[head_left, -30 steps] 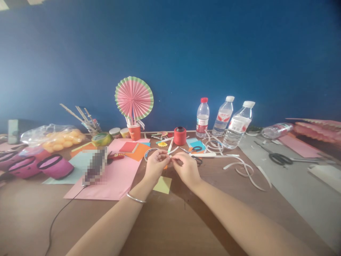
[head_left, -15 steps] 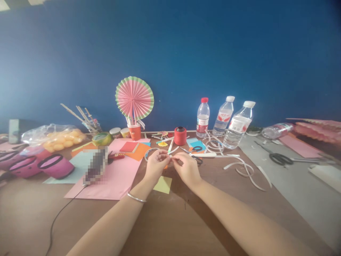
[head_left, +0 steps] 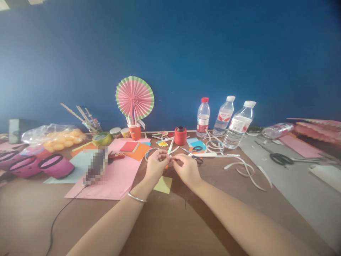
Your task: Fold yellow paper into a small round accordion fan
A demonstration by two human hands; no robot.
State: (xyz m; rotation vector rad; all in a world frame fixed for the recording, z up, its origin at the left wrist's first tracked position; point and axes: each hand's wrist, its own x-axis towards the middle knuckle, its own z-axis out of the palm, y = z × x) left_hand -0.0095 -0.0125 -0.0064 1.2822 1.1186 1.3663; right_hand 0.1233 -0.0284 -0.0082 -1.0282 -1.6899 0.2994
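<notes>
My left hand (head_left: 156,164) and my right hand (head_left: 186,167) meet above the middle of the table, fingertips pinched close together. What they pinch is tiny and mostly hidden; a whitish bit shows between the fingertips, and a speck of orange peeks out below the left fingers. A yellow paper square (head_left: 163,185) lies on the table beneath my hands. Just beyond the fingers are a small yellow pleated paper fan (head_left: 162,144), a white and green stick (head_left: 171,145) and a red thread spool (head_left: 180,136). Black-handled scissors (head_left: 197,160) lie partly behind my right hand.
Three water bottles (head_left: 203,122) stand at the back right, near coiled white strips (head_left: 246,167). A large pleated paper fan (head_left: 134,97) rises from a red paper cup (head_left: 135,132). Pink paper (head_left: 112,181) and a corded, blurred-out object (head_left: 96,166) lie left. More scissors (head_left: 281,159) rest right.
Almost nothing differs. Both hands keep their pinch in the same place, with only a very slight shift of the fingers.
</notes>
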